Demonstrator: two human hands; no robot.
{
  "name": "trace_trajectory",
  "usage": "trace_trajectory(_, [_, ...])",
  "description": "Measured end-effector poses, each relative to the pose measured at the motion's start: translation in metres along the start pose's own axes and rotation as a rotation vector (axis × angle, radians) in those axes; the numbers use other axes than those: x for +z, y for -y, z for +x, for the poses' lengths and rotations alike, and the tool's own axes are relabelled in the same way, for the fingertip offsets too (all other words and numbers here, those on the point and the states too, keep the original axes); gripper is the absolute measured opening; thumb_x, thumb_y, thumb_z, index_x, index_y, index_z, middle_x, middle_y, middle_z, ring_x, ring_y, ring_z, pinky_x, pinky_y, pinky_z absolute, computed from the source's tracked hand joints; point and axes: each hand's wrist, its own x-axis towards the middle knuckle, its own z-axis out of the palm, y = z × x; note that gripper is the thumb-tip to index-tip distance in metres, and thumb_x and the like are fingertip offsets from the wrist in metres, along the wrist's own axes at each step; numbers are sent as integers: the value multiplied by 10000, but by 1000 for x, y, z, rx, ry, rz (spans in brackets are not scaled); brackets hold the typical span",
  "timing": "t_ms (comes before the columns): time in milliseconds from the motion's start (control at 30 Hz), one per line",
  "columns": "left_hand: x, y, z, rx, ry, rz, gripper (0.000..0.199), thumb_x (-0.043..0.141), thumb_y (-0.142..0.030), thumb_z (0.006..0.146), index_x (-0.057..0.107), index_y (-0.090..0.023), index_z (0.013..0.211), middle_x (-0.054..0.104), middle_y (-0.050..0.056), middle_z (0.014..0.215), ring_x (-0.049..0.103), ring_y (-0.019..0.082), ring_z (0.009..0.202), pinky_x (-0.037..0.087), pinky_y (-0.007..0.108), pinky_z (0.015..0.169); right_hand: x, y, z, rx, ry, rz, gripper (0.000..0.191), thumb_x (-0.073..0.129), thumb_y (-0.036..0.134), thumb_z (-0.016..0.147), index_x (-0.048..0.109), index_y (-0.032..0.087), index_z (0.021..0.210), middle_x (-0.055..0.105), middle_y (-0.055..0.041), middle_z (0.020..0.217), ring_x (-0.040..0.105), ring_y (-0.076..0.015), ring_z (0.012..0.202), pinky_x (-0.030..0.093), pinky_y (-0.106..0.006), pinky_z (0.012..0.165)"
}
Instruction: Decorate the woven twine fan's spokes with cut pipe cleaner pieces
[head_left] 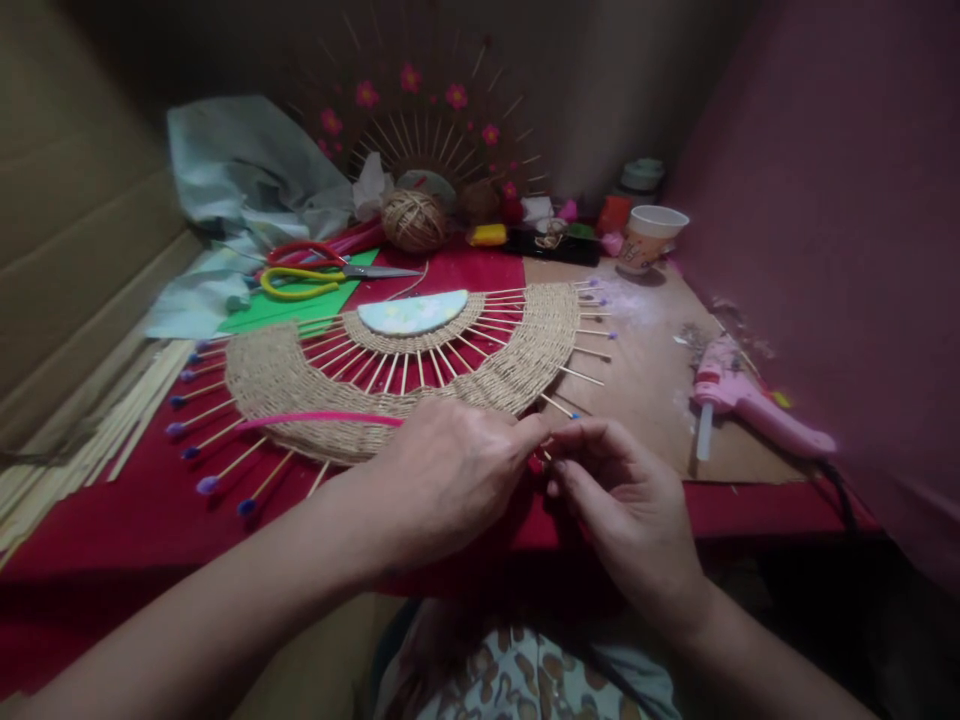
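A half-round woven fan (551,350) of tan twine and thin sticks lies in front of me. Dark blue and lilac fuzzy tips (208,486) cap many of its sticks. My left hand (461,475) is closed over the fan's near edge, gripping a bright pink pipe cleaner (322,417) whose long tail runs leftward across the weave. Beside it, my right hand (634,490) pinches with thumb and forefinger at a stick end (548,456). A bit of pink shows between both hands; the fingers partly hide it. Pale patterned fabric (412,313) covers the fan's inner half circle.
Scissors (341,272) with red and yellow handles lie behind the fan, near a twine ball (414,219). On the right are a pink glue gun (757,400) and a paper cup (651,238). Loose flat strips (97,440) lie left. A flowered fan (410,80) stands behind.
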Motion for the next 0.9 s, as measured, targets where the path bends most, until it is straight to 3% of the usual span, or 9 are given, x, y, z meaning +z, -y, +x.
trace_trajectory(200, [-3, 4, 4, 1, 81, -40, 146, 431, -218, 906, 576, -209, 927, 600, -36, 623, 516, 119, 506, 283, 239, 468, 0, -10, -2, -260, -70, -283, 230, 495, 51, 814, 574, 219, 950, 645, 10, 836, 634, -114, 744, 526, -251, 717])
trace_trajectory(367, [-5, 4, 4, 75, 75, 6, 105, 468, -177, 888, 568, -184, 918, 615, -23, 669, 526, 117, 539, 308, 238, 476, -1, -5, 2, -223, -25, -357, 187, 462, 61, 822, 558, 202, 899, 628, 0, 800, 621, -126, 728, 518, -262, 682])
trace_trajectory(633, [-5, 3, 3, 106, 124, 75, 130, 469, -136, 870, 595, -168, 877, 648, 12, 723, 568, 143, 589, 378, 251, 510, -3, 1, 6, -280, 10, -447, 171, 463, 55, 813, 568, 185, 847, 638, -16, 768, 617, -133, 730, 513, -269, 682])
trace_trajectory(900, [-6, 4, 3, 82, 160, 92, 176, 444, -140, 883, 612, -153, 933, 664, 41, 743, 610, 151, 650, 433, 248, 550, -7, 4, 8, -178, 74, -440, 154, 490, 105, 840, 617, 177, 885, 677, -41, 835, 639, -154, 786, 515, -297, 720])
